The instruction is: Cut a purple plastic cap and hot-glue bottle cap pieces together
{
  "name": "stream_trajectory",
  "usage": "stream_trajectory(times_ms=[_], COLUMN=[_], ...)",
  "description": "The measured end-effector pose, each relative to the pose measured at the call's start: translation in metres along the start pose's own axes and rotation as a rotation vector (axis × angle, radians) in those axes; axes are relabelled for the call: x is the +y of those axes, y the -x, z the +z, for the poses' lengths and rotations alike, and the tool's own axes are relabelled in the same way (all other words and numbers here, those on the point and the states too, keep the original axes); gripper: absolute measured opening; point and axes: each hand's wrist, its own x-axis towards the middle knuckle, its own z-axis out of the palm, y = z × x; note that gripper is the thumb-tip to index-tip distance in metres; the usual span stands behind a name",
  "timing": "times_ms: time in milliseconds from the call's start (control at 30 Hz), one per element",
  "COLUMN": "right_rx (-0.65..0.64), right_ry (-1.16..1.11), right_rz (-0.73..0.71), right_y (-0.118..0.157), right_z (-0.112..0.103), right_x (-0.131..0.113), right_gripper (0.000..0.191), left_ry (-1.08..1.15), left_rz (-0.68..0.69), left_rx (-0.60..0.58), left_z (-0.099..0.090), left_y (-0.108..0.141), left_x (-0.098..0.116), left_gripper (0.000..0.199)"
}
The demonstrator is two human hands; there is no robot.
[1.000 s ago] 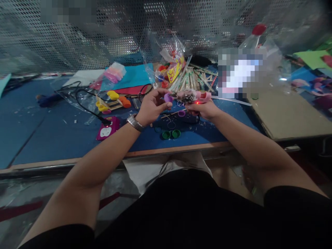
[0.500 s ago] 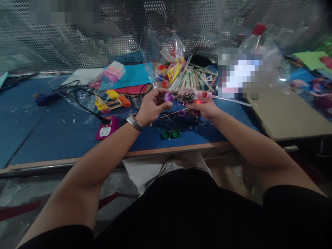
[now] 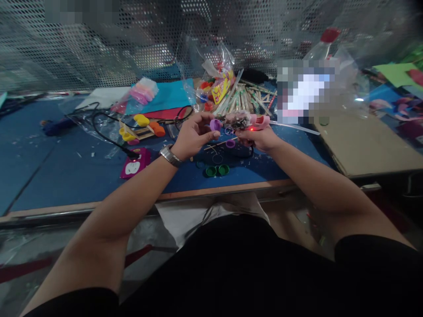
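The left hand (image 3: pixel 193 136) pinched a round purple cap (image 3: pixel 214 125); the right hand (image 3: pixel 262 138) clasped a dark-smudged, red-lit pink glue gun (image 3: pixel 244 122).

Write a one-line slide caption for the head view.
Left hand pinching a purple cap, right hand gripping a pink glue gun.

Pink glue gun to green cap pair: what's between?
Head view: a loose purple cap and a thin stick lie between the pink glue gun and the green cap pair.
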Motion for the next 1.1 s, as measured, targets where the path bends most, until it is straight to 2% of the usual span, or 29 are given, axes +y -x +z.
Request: stream_trajectory(times_ms=[533,1100], right_rx=[-0.018,-0.040], right_ry=[0.031,0.043], right_rz=[-0.009,-0.032], right_y=[-0.0004,-0.0002], right_z=[-0.0015,-0.0020], right_x=[0.0036,0.0045], right_gripper=[0.043,0.043], left_ry=[-0.031,-0.062], left_rz=[0.038,0.044], left_rx=[0.001,0.011], left_z=[0.0015,0.0024], left_y=[-0.0013,-0.0016], left_x=[0.0058,0.0083], left_gripper=[0.067,0.065])
